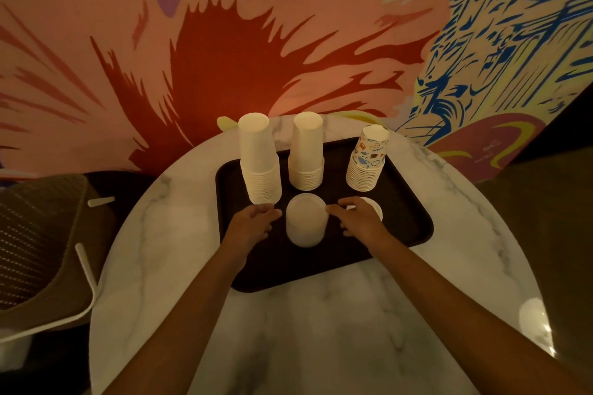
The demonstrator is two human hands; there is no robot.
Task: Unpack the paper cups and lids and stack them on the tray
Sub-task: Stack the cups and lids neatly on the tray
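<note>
A dark tray (404, 212) lies on a round marble table. At its back stand three upside-down stacks of paper cups: a tall white stack (259, 159) on the left, a shorter white stack (306, 151) in the middle, and a printed stack (367, 159) on the right. A stack of white lids (306, 220) stands in the tray's middle. My left hand (252, 223) is just left of the lids and my right hand (359, 218) just right of them, fingers apart, fingertips at the stack's sides. A second white lid pile (375, 206) shows partly behind my right hand.
The marble table (314, 324) has bare surface in front of the tray. A woven chair (41, 250) with a white frame stands to the left. A painted wall (224, 42) rises directly behind the table.
</note>
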